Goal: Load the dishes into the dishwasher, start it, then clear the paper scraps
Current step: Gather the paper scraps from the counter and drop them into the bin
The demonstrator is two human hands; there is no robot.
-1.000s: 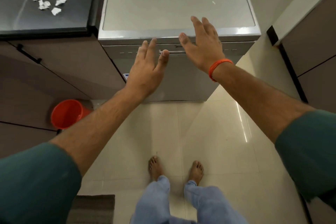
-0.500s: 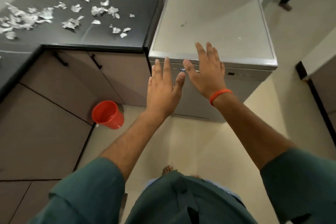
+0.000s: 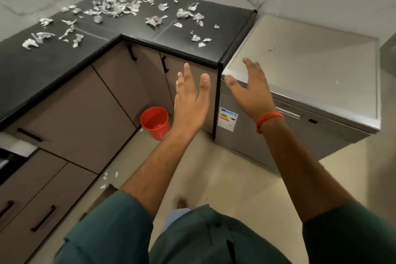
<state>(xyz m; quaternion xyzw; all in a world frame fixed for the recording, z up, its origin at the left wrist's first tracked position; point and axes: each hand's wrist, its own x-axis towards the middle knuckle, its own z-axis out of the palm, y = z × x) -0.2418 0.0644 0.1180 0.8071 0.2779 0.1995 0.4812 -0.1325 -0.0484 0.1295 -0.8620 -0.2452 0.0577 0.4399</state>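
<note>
The silver dishwasher (image 3: 306,66) stands at the right with its door closed, next to the black L-shaped counter (image 3: 53,64). Several white paper scraps (image 3: 115,7) lie scattered over the counter top. My left hand (image 3: 190,100) is raised with straight fingers in front of the cabinet doors, holding nothing. My right hand (image 3: 250,90), with an orange band at the wrist, hovers with spread fingers over the dishwasher's front left corner and holds nothing. No dishes are in view.
A red bucket (image 3: 155,122) stands on the floor in the corner by the cabinets. A few paper scraps (image 3: 108,178) lie on the pale tiled floor near the lower drawers. Brown cabinet doors with black handles (image 3: 132,52) run under the counter.
The view has swung left and up, bringing the counter and its scraps into sight. Both hands have moved left off the dishwasher's front toward the counter corner.
</note>
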